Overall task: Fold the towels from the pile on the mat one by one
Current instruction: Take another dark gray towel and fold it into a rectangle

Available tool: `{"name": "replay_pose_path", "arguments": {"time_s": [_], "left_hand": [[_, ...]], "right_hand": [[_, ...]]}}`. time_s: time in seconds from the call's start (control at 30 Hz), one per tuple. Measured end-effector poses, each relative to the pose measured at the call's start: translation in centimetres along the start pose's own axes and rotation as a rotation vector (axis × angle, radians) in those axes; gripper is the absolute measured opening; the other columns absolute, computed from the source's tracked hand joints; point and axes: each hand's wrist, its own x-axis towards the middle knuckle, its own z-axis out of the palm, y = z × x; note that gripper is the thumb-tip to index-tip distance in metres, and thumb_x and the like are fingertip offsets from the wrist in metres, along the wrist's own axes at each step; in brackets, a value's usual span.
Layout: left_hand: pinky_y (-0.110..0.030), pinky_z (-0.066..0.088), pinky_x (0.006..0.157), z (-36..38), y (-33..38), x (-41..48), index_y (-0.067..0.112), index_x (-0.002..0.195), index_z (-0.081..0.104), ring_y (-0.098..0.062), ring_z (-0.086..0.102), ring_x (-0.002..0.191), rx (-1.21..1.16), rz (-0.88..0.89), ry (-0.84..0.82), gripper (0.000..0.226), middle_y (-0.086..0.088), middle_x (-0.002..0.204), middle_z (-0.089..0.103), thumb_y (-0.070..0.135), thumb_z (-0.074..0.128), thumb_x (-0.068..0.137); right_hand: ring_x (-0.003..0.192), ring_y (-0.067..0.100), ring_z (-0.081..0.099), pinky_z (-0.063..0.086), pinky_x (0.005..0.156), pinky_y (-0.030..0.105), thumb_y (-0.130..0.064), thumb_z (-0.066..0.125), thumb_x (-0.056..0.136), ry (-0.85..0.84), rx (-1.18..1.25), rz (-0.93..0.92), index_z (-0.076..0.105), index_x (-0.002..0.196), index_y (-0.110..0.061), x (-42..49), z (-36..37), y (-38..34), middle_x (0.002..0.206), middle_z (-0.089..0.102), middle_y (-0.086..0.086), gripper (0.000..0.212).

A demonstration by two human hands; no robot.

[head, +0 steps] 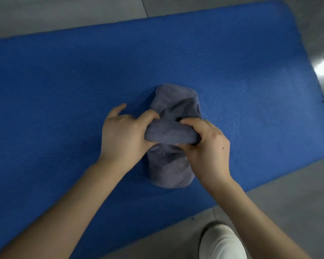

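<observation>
A crumpled grey-purple towel (173, 103) lies in the middle of the blue ribbed mat (64, 81). My left hand (123, 134) grips a raised fold of the towel from the left, thumb on top, index finger sticking out. My right hand (209, 146) pinches the same fold from the right. The lifted fold sits between both hands, and the rest of the towel rests on the mat above and below them. No pile of other towels is in view.
Grey tiled floor (288, 193) surrounds the mat at the top, right and lower right. A knee in white cloth (221, 242) shows at the bottom, just off the mat's near edge.
</observation>
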Motion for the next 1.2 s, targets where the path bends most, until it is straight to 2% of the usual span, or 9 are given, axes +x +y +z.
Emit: {"name": "replay_pose_path", "arguments": {"time_s": [0.13, 0.2, 0.27, 0.47, 0.6, 0.8, 0.9, 1.03, 1.2], "left_hand": [[-0.042, 0.047, 0.089, -2.7, 1.2, -2.7, 0.021, 0.111, 0.063, -0.027, 0.065, 0.072, -0.219, -0.237, -0.365, 0.056, -0.002, 0.079, 0.07, 0.033, 0.084, 0.061], [-0.037, 0.047, 0.089, -5.0, 2.1, -3.7, 0.032, 0.125, 0.051, -0.02, 0.062, 0.096, -0.429, -0.394, -0.543, 0.068, 0.006, 0.107, 0.066, 0.032, 0.083, 0.065], [-0.035, 0.047, 0.09, -8.0, 3.5, -4.4, 0.039, 0.125, 0.048, -0.013, 0.059, 0.101, -0.569, -0.485, -0.602, 0.071, 0.012, 0.113, 0.06, 0.031, 0.083, 0.064], [-0.039, 0.051, 0.082, -19.7, 10.4, -3.9, 0.06, 0.108, 0.045, -0.006, 0.061, 0.081, -0.662, -0.606, -0.598, 0.066, 0.016, 0.091, 0.062, 0.03, 0.084, 0.064], [-0.027, 0.044, 0.066, -29.1, 17.4, -1.4, 0.052, 0.117, 0.047, 0.001, 0.052, 0.06, -0.682, -0.719, -0.552, 0.069, 0.019, 0.061, 0.058, 0.042, 0.082, 0.058], [-0.037, 0.051, 0.074, -42.3, 27.0, 3.8, 0.058, 0.113, 0.048, -0.014, 0.063, 0.075, -0.69, -0.758, -0.457, 0.067, 0.006, 0.076, 0.066, 0.054, 0.072, 0.051], [-0.032, 0.049, 0.071, -47.3, 30.4, 6.6, 0.043, 0.125, 0.049, -0.016, 0.063, 0.074, -0.689, -0.76, -0.433, 0.076, 0.002, 0.074, 0.066, 0.051, 0.073, 0.053], [-0.038, 0.051, 0.086, -52.3, 34.4, 10.2, 0.036, 0.134, 0.04, -0.018, 0.066, 0.086, -0.755, -0.792, -0.391, 0.082, -0.004, 0.086, 0.07, 0.044, 0.075, 0.06], [-0.017, 0.045, 0.083, -56.3, 38.6, 13.7, 0.028, 0.14, 0.033, -0.011, 0.062, 0.098, -0.85, -0.75, -0.358, 0.067, -0.004, 0.098, 0.069, 0.029, 0.068, 0.083]], "right_hand": [[0.088, 0.02, 0.061, 0.047, 0.076, 0.035, -0.029, 0.072, 0.074, -0.244, -0.022, 0.152, 0.066, 0.102, -0.031, -1.8, -1.0, -1.5, 0.092, 0.068, -0.002, 0.028], [0.091, 0.018, 0.062, 0.046, 0.08, 0.032, -0.03, 0.073, 0.072, -0.349, -0.008, 0.214, 0.065, 0.104, -0.034, -2.5, -3.0, -2.5, 0.095, 0.069, -0.004, 0.033], [0.096, 0.015, 0.061, 0.045, 0.084, 0.031, -0.028, 0.077, 0.069, -0.448, 0.021, 0.259, 0.063, 0.108, -0.037, -3.0, -6.1, -3.9, 0.098, 0.069, -0.009, 0.043], [0.102, 0.01, 0.058, 0.042, 0.088, 0.027, -0.025, 0.081, 0.065, -0.644, 0.087, 0.234, 0.058, 0.116, -0.039, -4.3, -18.7, -10.5, 0.105, 0.065, -0.015, 0.058], [0.108, 0.014, 0.058, 0.043, 0.096, 0.034, -0.022, 0.082, 0.065, -0.658, 0.17, 0.241, 0.056, 0.119, -0.038, -4.0, -29.0, -15.7, 0.114, 0.065, -0.008, 0.062], [0.109, 0.014, 0.057, 0.044, 0.095, 0.035, -0.029, 0.081, 0.068, -0.707, 0.2, 0.147, 0.055, 0.122, -0.034, -2.3, -43.8, -23.3, 0.116, 0.063, -0.008, 0.06], [0.109, 0.008, 0.056, 0.043, 0.097, 0.035, -0.034, 0.082, 0.068, -0.674, 0.238, 0.127, 0.057, 0.119, -0.034, -1.3, -49.3, -26.4, 0.114, 0.062, -0.015, 0.057], [0.108, 0.005, 0.055, 0.044, 0.094, 0.027, -0.038, 0.08, 0.07, -0.604, 0.284, 0.135, 0.058, 0.117, -0.032, -0.2, -55.2, -29.4, 0.109, 0.062, -0.017, 0.052], [0.113, 0.004, 0.05, 0.04, 0.094, 0.022, -0.037, 0.079, 0.071, -0.471, 0.294, 0.167, 0.048, 0.127, -0.032, 0.3, -61.6, -31.7, 0.111, 0.054, -0.022, 0.064]]}}
